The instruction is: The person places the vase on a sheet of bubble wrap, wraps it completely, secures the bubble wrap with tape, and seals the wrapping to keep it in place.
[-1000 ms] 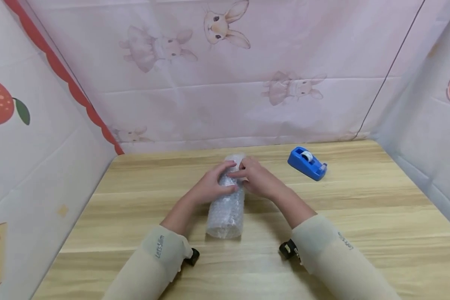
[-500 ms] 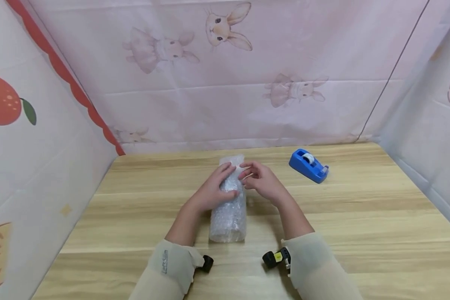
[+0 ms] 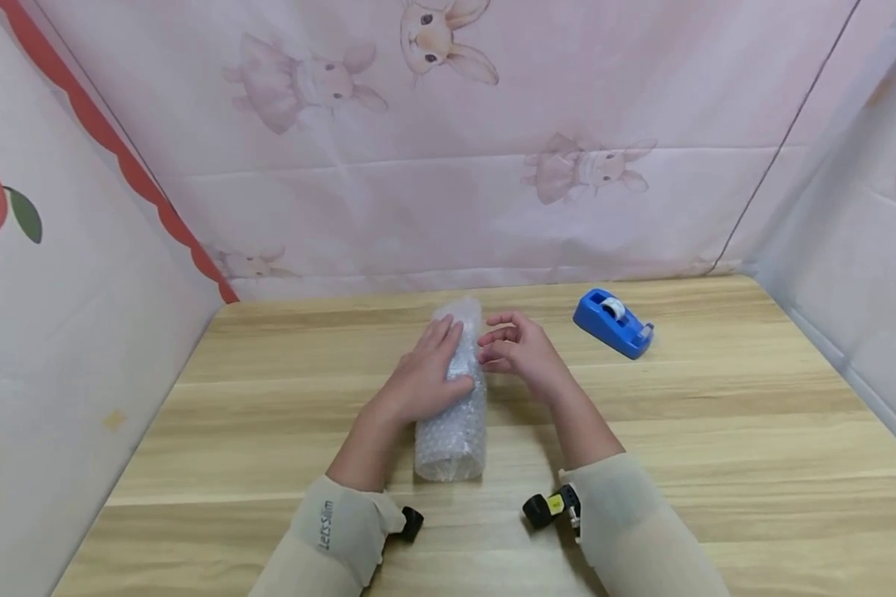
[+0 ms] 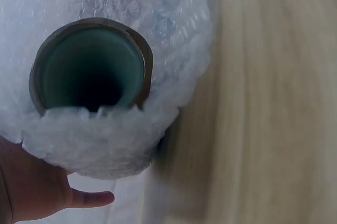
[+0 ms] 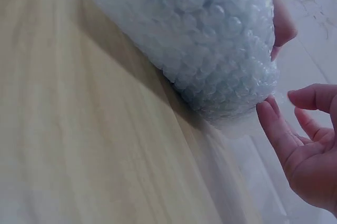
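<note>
A bubble-wrapped bundle [image 3: 454,439] lies on the table, its long side pointing away from me. In the left wrist view, its near end shows a hollow green cylinder [image 4: 139,84] with a brownish rim inside the bubble wrap [image 4: 184,29]. My left hand [image 3: 421,377] rests across the left and top of the bundle, fingers fairly straight and thumb spread. At its right side is my right hand [image 3: 526,356], fingers loosely bent and apart. In the right wrist view, the right hand's fingertips [image 5: 268,109] touch the bubble wrap's edge, with the thumb off it.
A blue tape dispenser [image 3: 612,323] with a roll of tape stands at the back right of the wooden table [image 3: 717,423]. Printed fabric walls [image 3: 433,215] enclose the table at the back and both sides. A black wrist camera [image 3: 545,507] sticks out from the right sleeve.
My right hand has drawn back from the top of the bundle to its right side, its fingers loosening. The left hand has stayed on the bundle, its fingers lying flatter.
</note>
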`<action>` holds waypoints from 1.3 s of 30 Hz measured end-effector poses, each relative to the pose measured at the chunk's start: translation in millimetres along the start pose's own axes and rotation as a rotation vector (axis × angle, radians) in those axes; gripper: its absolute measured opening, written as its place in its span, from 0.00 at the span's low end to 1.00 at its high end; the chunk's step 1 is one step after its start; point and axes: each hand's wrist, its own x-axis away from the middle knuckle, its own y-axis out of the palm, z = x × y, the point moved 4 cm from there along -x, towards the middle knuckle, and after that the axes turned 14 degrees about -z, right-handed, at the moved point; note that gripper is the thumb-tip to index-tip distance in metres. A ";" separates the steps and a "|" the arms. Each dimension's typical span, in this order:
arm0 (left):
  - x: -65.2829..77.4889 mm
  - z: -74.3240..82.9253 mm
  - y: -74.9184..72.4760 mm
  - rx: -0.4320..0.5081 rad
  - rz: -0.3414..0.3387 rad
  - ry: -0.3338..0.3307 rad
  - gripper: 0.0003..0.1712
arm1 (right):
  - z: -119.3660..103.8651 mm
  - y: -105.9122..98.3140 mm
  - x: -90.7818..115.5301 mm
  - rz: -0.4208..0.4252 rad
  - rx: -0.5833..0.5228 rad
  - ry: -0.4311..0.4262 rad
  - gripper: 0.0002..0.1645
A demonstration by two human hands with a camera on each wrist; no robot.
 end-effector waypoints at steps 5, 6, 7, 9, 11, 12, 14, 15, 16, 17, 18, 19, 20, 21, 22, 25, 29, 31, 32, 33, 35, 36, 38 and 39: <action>3.6 10.7 -0.5 -0.089 -0.002 -0.009 0.48 | -0.6 -2.0 -8.3 0.034 -0.006 0.048 0.25; 3.7 12.6 0.3 -0.105 -0.007 -0.009 0.47 | 0.2 -2.4 -10.8 0.045 0.001 0.066 0.26; 3.6 14.1 1.2 -0.120 -0.014 -0.012 0.47 | 1.4 -2.8 -13.8 0.058 0.006 0.085 0.27; 3.1 16.4 3.1 -0.136 -0.025 -0.013 0.46 | 4.2 -3.5 -20.0 0.084 0.018 0.121 0.30; 2.7 18.6 4.4 -0.140 -0.030 -0.014 0.47 | 6.3 -3.7 -25.2 0.110 0.030 0.146 0.30; 2.5 20.0 5.0 -0.141 -0.029 -0.015 0.47 | 3.7 -2.6 -25.3 0.122 0.032 0.163 0.27; 2.3 23.3 6.7 -0.137 -0.027 -0.014 0.46 | 4.9 -4.5 -28.5 0.128 0.044 0.179 0.20; 2.2 25.0 7.5 -0.136 -0.026 -0.010 0.46 | 5.2 -5.6 -29.4 0.128 0.047 0.179 0.17; 2.4 26.6 8.2 -0.133 -0.023 -0.005 0.46 | 5.4 -6.6 -30.1 0.126 0.049 0.180 0.15; 2.6 28.1 8.4 -0.130 -0.021 0.001 0.45 | 5.3 -7.3 -30.7 0.121 0.047 0.178 0.13; 2.9 29.3 8.3 -0.129 -0.016 0.007 0.45 | 5.4 -8.4 -31.7 0.116 0.047 0.174 0.12; 3.2 30.0 8.1 -0.126 -0.012 0.015 0.45 | 8.5 -10.4 -34.5 0.111 0.051 0.161 0.12; 3.3 30.1 7.6 -0.127 -0.009 0.026 0.45 | 8.0 -10.4 -34.9 0.114 0.051 0.149 0.12; 3.4 30.2 6.9 -0.129 -0.008 0.032 0.45 | 7.0 -10.5 -35.2 0.120 0.056 0.139 0.12; 3.6 30.2 6.1 -0.128 -0.006 0.039 0.45 | 6.0 -10.8 -35.5 0.129 0.062 0.129 0.12; 3.1 29.6 5.0 -0.124 -0.002 0.065 0.45 | 3.0 -11.1 -36.4 0.165 0.069 0.095 0.12; 3.5 27.8 4.9 -0.103 -0.001 0.084 0.46 | 1.9 -10.0 -39.4 0.195 0.045 0.070 0.11; 4.0 26.8 4.4 -0.093 0.000 0.082 0.45 | 2.1 -8.1 -41.4 0.195 0.049 0.067 0.11; 4.4 26.2 4.1 -0.091 -0.001 0.078 0.45 | 2.3 -7.0 -42.3 0.192 0.052 0.067 0.11; 4.8 25.5 3.7 -0.086 -0.004 0.073 0.45 | 2.5 -5.8 -43.2 0.190 0.056 0.067 0.11; 5.6 24.0 2.5 -0.084 -0.010 0.057 0.44 | 2.7 -3.5 -44.0 0.187 0.046 0.072 0.12; 6.0 23.1 1.9 -0.083 -0.012 0.048 0.44 | 2.7 -2.5 -44.0 0.181 0.036 0.077 0.12; 6.9 20.9 0.9 -0.085 -0.019 0.028 0.43 | 3.0 -1.5 -43.6 0.161 0.017 0.095 0.14; 7.4 19.6 0.5 -0.086 -0.021 0.017 0.43 | 3.1 -1.0 -43.1 0.142 0.015 0.111 0.15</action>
